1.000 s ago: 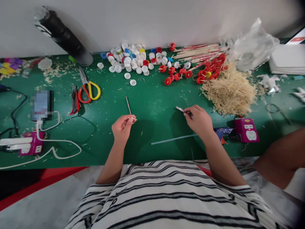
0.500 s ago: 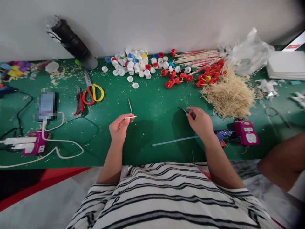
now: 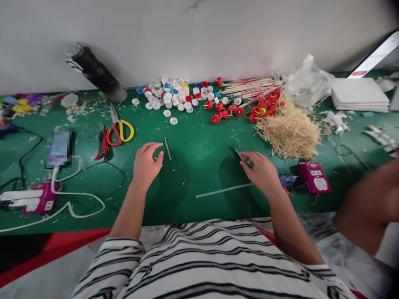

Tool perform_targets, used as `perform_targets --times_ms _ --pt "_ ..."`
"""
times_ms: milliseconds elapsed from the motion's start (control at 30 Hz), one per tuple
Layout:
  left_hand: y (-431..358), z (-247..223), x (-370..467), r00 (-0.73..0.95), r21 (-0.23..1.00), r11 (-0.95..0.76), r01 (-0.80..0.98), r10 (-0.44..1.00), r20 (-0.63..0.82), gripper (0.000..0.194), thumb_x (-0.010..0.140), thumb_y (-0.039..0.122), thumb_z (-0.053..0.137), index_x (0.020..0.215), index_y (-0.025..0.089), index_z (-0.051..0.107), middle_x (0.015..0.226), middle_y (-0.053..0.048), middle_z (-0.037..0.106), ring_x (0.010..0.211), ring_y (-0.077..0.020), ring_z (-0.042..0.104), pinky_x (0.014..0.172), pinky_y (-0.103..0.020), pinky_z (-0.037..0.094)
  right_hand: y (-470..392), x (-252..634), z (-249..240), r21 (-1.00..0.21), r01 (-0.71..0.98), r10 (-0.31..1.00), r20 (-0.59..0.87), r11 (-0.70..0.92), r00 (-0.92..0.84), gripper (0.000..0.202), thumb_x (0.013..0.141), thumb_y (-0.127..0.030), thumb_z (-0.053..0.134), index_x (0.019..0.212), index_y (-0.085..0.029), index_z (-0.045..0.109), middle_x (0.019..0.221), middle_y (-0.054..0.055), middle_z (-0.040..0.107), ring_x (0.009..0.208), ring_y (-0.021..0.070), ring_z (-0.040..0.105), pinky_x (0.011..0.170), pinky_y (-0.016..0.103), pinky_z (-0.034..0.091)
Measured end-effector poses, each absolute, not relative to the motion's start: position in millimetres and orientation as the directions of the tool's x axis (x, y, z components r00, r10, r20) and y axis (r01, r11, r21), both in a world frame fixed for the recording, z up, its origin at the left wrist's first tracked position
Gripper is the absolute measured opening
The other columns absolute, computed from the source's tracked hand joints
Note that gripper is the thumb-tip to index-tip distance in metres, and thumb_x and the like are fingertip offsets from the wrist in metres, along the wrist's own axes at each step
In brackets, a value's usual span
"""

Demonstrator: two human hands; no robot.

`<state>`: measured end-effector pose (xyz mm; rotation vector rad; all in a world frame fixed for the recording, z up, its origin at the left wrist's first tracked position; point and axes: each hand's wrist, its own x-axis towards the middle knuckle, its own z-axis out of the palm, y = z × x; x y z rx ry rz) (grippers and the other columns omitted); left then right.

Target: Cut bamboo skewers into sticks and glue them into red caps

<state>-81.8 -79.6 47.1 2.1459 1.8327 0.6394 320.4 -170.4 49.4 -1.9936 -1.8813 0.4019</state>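
Observation:
My left hand (image 3: 146,165) hovers over the green table, thumb and index finger apart, with nothing clearly visible between them. Just right of its fingertips a thin nail-like rod (image 3: 167,148) lies on the tabletop. In my right hand (image 3: 258,168) a slim dark metal tool (image 3: 237,153) is pinched, its tip pointing up and left. A translucent glue stick (image 3: 222,190) extends leftward from under the right wrist, where a blue glue gun (image 3: 287,179) is partly visible.
Scissors (image 3: 120,128) and red-handled pliers (image 3: 101,143) lie left. White caps (image 3: 171,97), red caps (image 3: 264,107), wooden sticks (image 3: 249,87) and straw-like shreds (image 3: 291,131) line the back. Purple sockets (image 3: 314,177) sit right, near another person's arm (image 3: 370,203).
My left hand has moved left and opened; the small pale stick it pinched no longer shows there. My right hand still grips the tool. The camera view has shifted slightly.

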Motion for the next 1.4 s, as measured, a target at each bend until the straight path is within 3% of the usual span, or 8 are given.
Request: perform_targets --times_ms 133,333,433,667,867,1033,1167,1400 --pt "-35 57 -55 0.195 0.372 -0.229 0.900 0.972 0.128 0.047 0.102 0.029 0.058 0.144 0.017 0.071 0.145 -0.016 0.069 0.137 -0.0361 0.065 0.123 -0.052 0.051 -200 330 61 -0.421 0.907 0.991 0.111 -0.019 0.072 0.031 0.103 -0.035 0.059 0.127 -0.024 0.076 0.108 0.007 0.078 0.103 0.0279 0.071 0.084 0.041 0.054" --pt "31 58 -25 0.165 0.228 -0.165 0.960 0.986 0.020 0.062 0.098 0.032 0.063 0.158 0.020 0.062 0.153 -0.021 0.062 0.142 -0.0474 0.057 0.119 -0.064 0.049 -264 348 70 -0.267 0.919 0.938 0.111 -0.291 0.330 0.033 0.102 -0.043 0.059 0.123 -0.025 0.078 0.101 0.008 0.076 0.094 0.0290 0.070 0.074 0.039 0.050" --pt "46 51 -20 0.182 0.199 -0.191 0.961 0.981 0.062 0.055 0.097 0.033 0.058 0.150 0.020 0.069 0.148 -0.023 0.065 0.136 -0.0502 0.057 0.113 -0.069 0.047 -291 355 68 -0.242 0.890 0.913 0.040 -0.386 0.407 0.037 0.101 -0.045 0.058 0.126 -0.025 0.076 0.098 0.007 0.073 0.091 0.0291 0.070 0.072 0.039 0.049" --pt "51 43 -19 0.209 0.202 -0.219 0.954 0.975 0.074 0.049 0.098 0.034 0.053 0.137 0.019 0.076 0.139 -0.023 0.069 0.129 -0.0473 0.060 0.109 -0.065 0.048 -308 354 63 -0.240 0.843 0.872 -0.034 -0.482 0.489 0.044 0.099 -0.049 0.058 0.135 -0.026 0.069 0.110 0.008 0.075 0.100 0.0309 0.072 0.070 0.039 0.048" --pt "58 45 -19 0.244 0.211 -0.250 0.945 0.968 0.056 0.046 0.095 0.036 0.056 0.132 0.021 0.079 0.136 -0.018 0.073 0.122 -0.0396 0.066 0.103 -0.053 0.053 -303 353 57 -0.266 0.761 0.799 -0.065 -0.591 0.598 0.052 0.096 -0.056 0.060 0.136 -0.024 0.065 0.108 0.007 0.076 0.097 0.0315 0.073 0.068 0.038 0.046" --pt "62 48 -16 0.275 0.249 -0.275 0.929 0.961 0.037 0.043 0.093 0.037 0.060 0.128 0.021 0.080 0.129 -0.016 0.075 0.106 -0.0329 0.072 0.092 -0.045 0.056 -305 357 50 -0.359 0.734 0.797 -0.049 -0.577 0.602 0.051 0.092 -0.053 0.062 0.135 -0.024 0.066 0.097 0.005 0.074 0.083 0.0280 0.072 0.065 0.036 0.045" --pt "63 52 -12 0.275 0.251 -0.273 0.929 0.961 0.029 0.043 0.093 0.033 0.061 0.130 0.020 0.079 0.129 -0.016 0.076 0.108 -0.0338 0.072 0.096 -0.046 0.057 -307 356 45 -0.418 0.729 0.803 -0.003 -0.542 0.596 0.054 0.091 -0.051 0.064 0.137 -0.022 0.066 0.093 0.006 0.073 0.080 0.0274 0.072 0.068 0.038 0.051" --pt "72 60 -5 0.289 0.286 -0.285 0.915 0.957 0.028 0.041 0.092 0.031 0.066 0.129 0.022 0.081 0.131 -0.015 0.076 0.115 -0.0372 0.072 0.103 -0.052 0.057 -319 352 40 -0.463 0.836 0.931 0.060 -0.294 0.361 0.040 0.100 -0.045 0.062 0.132 -0.022 0.070 0.104 0.009 0.075 0.092 0.0266 0.072 0.082 0.041 0.059"
